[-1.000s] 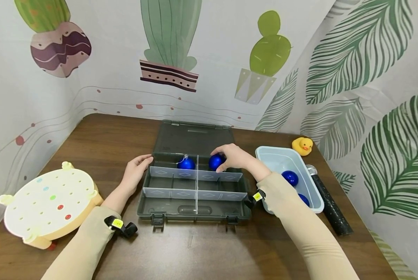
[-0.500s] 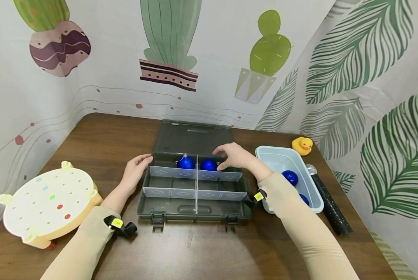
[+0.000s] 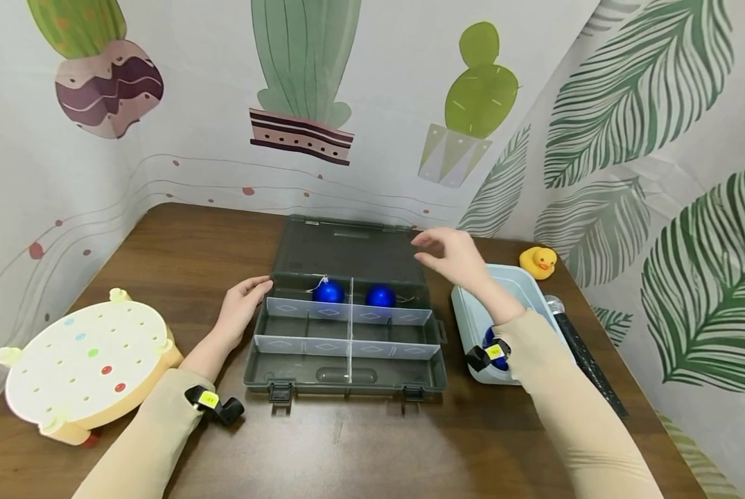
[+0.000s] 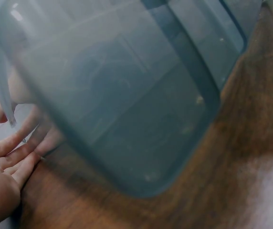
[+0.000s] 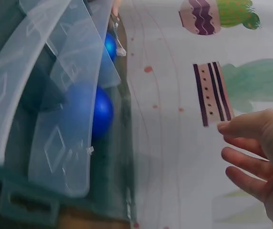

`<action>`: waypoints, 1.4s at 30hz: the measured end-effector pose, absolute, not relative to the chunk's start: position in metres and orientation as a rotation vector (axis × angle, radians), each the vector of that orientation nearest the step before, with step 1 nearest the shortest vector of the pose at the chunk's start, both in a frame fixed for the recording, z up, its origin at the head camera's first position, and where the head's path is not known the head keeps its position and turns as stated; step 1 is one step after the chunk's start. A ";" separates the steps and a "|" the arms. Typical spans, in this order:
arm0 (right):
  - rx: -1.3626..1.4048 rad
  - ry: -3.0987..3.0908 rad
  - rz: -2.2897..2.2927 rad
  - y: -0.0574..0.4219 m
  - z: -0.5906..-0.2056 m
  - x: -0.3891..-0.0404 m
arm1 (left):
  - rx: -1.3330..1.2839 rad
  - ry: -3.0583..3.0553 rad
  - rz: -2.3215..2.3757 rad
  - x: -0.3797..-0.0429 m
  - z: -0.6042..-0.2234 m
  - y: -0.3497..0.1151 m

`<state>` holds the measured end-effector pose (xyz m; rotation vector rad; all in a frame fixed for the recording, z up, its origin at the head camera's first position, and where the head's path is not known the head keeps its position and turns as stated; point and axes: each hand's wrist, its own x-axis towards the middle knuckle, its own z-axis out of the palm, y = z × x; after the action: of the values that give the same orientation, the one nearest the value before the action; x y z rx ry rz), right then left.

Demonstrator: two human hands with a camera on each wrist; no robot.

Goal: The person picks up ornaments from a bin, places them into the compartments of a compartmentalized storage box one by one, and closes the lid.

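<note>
A dark translucent compartment box [image 3: 346, 387] lies with its lid [image 3: 347, 244] folded back. In its rear row, one blue Christmas bauble [image 3: 329, 291] sits left of the central divider [image 3: 350, 329] and another blue bauble [image 3: 381, 296] sits right of it. My left hand [image 3: 238, 312] rests against the box's left side, fingertips at the rim. My right hand [image 3: 456, 256] is raised behind and right of the box, between it and the light blue basin [image 3: 472, 312]. Its fingers are loosely bent with nothing between them, as the right wrist view shows of this hand [image 5: 260, 157].
Blue baubles [image 3: 495, 341] lie in the basin, partly hidden by my right arm. A yellow rubber duck [image 3: 538, 263] and a black microphone [image 3: 587, 357] are at the right. At the left stands a round white-topped pegboard toy [image 3: 91, 360]. A patterned cloth hangs behind the table.
My right hand has let go of the right bauble and moved up and right toward the basin. That bauble now sits slightly farther right. The left hand has stayed put.
</note>
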<state>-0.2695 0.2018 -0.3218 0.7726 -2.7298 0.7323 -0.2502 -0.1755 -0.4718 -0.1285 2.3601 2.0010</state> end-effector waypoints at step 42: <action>0.823 -3.297 0.519 0.360 -0.341 -0.253 | -0.135 2.341 2.015 -0.249 -0.471 -0.175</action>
<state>-0.2527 0.3601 -0.3413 0.8227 -3.2967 0.5186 -0.2490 -0.1752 -0.4707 -0.1351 2.3409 2.0152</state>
